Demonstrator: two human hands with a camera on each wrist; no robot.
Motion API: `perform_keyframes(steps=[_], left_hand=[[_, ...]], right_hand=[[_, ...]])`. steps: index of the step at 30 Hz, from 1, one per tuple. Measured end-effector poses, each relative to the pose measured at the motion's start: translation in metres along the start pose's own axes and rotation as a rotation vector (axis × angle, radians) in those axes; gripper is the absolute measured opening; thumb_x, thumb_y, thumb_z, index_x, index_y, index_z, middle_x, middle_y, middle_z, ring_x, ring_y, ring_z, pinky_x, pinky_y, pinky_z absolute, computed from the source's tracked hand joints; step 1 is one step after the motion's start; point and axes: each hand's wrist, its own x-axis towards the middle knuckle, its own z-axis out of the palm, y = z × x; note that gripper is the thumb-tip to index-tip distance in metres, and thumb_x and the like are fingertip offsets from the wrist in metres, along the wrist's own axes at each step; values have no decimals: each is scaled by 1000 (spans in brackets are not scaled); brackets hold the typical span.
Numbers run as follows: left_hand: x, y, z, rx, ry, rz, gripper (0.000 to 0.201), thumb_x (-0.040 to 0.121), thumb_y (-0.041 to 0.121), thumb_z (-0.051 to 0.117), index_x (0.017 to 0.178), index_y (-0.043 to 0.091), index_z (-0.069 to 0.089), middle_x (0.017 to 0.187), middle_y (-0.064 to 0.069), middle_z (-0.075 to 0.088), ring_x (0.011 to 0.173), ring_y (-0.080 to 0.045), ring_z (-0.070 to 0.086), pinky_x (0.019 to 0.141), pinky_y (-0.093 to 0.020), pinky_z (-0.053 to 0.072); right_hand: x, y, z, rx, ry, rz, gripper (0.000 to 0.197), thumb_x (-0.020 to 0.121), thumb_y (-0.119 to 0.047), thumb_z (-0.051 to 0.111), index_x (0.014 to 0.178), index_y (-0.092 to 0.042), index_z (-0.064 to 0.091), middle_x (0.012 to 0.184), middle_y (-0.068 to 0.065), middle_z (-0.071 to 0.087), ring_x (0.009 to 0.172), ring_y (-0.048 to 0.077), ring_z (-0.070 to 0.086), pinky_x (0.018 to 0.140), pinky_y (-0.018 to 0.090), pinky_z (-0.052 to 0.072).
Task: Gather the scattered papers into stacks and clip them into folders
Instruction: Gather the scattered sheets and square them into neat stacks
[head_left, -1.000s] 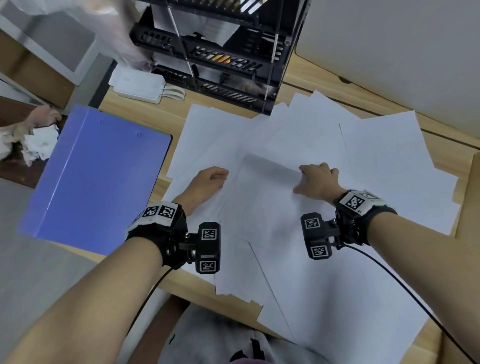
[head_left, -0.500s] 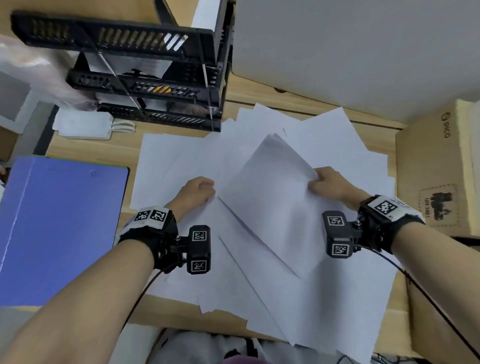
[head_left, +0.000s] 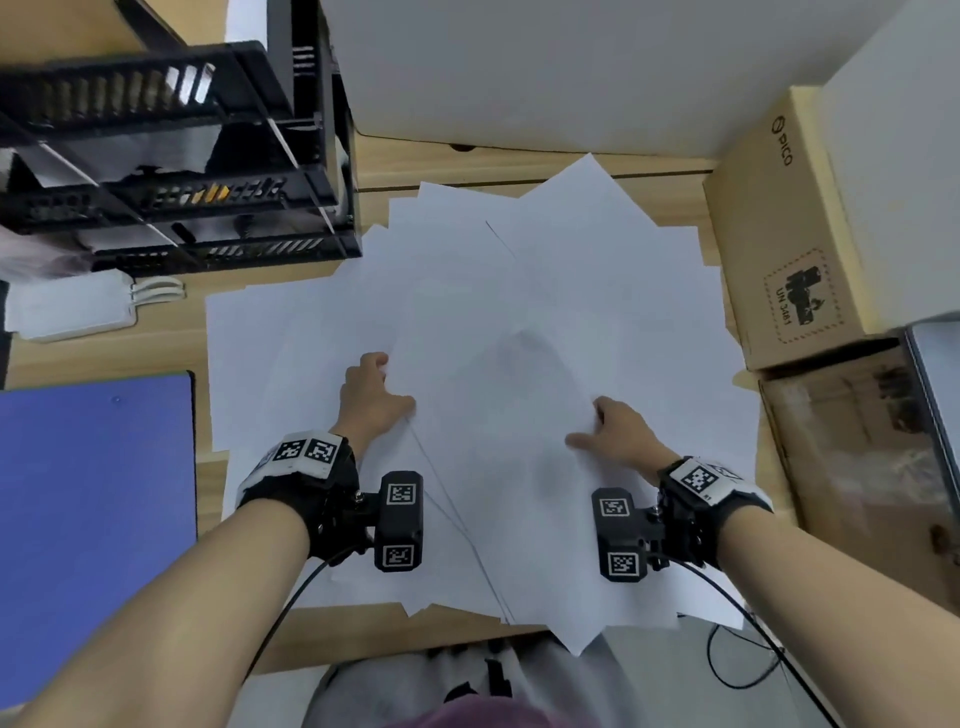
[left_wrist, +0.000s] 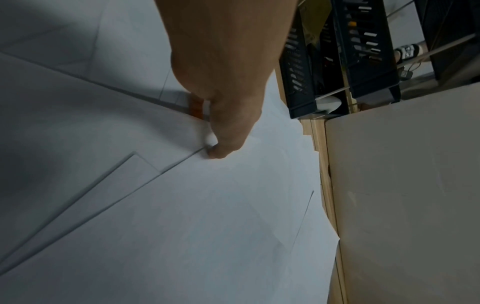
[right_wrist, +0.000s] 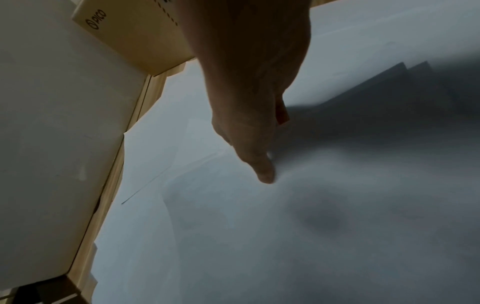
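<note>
papers (head_left: 519, 312) lying fanned and overlapping across worktop (head_left: 467, 166) | left hand (head_left: 371, 397) pinching a sheet's left edge | right hand (head_left: 615, 431) gripping the same top sheet's right edge, thumb pressing down | blue folder (head_left: 93, 519) lying closed at left | black tray rack (head_left: 171, 156) standing behind | cardboard box (head_left: 784, 249) sitting at right
</note>
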Motion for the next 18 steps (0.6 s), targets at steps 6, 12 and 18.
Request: perform_keyframes(steps=[6, 12, 18], left_hand=[[-6, -3, 0, -89, -1, 10, 45, 84, 16, 69, 125, 10, 51, 112, -3, 55, 100, -21, 54, 87, -32, 46], [-16, -8, -4, -209, -37, 37, 24, 94, 21, 61, 72, 21, 54, 71, 7, 52, 67, -12, 48, 56, -21, 35], [-14, -17, -15, -340, 136, -56, 34, 99, 29, 48, 70, 15, 39, 70, 0, 40, 75, -21, 41, 60, -29, 28]], right_hand=[[5, 2, 16, -103, 23, 82, 51, 74, -37, 73, 113, -9, 55, 119, 17, 50, 110, 39, 50, 89, 40, 44], [0, 1, 17, 68, -68, 92, 43, 78, -28, 73, 112, -11, 53, 104, 3, 59, 100, 25, 57, 81, 34, 47], [-3, 6, 11, 13, -206, 122, 24, 69, -21, 68, 71, -8, 48, 71, 3, 50, 66, 24, 53, 65, 30, 38]])
